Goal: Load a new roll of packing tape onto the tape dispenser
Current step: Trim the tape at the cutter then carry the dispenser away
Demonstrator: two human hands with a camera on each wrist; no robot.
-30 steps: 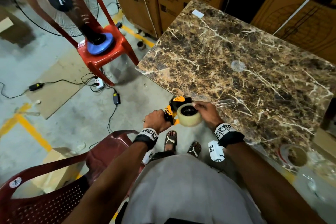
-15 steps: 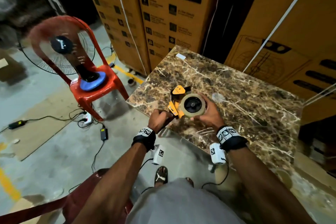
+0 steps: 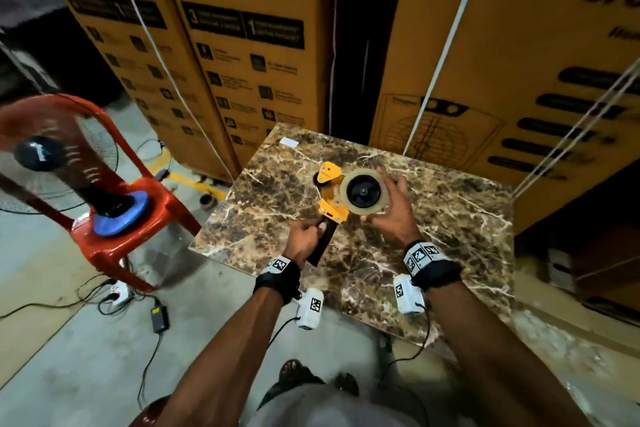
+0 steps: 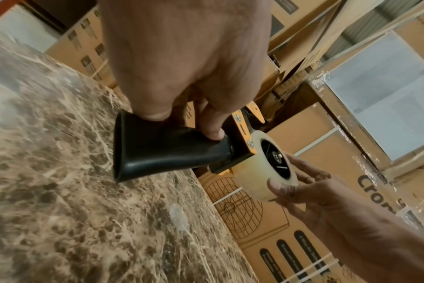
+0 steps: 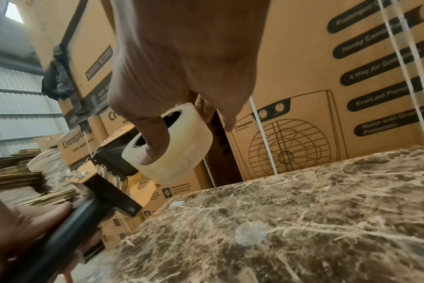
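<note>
A yellow and black tape dispenser (image 3: 331, 199) is held above the marble table (image 3: 433, 218). My left hand (image 3: 306, 239) grips its black handle (image 4: 162, 151). A clear tape roll (image 3: 365, 191) sits on the dispenser's black hub, seen side-on in the left wrist view (image 4: 266, 168). My right hand (image 3: 393, 211) holds the roll around its rim, thumb below and fingers above. In the right wrist view the thumb lies across the roll (image 5: 177, 145), with the dispenser (image 5: 109, 172) to its left.
Tall cardboard appliance boxes (image 3: 249, 45) stand right behind the table. A red plastic chair (image 3: 138, 215) carrying a fan (image 3: 45, 156) is at the left. Cables and a power strip (image 3: 119, 295) lie on the concrete floor. A small white label (image 3: 289, 141) sits at the table's far corner.
Both hands have lifted the dispenser and roll forward over the table. The roll, tilted by the table's edge before, now faces me on the hub. My head has tilted up.
</note>
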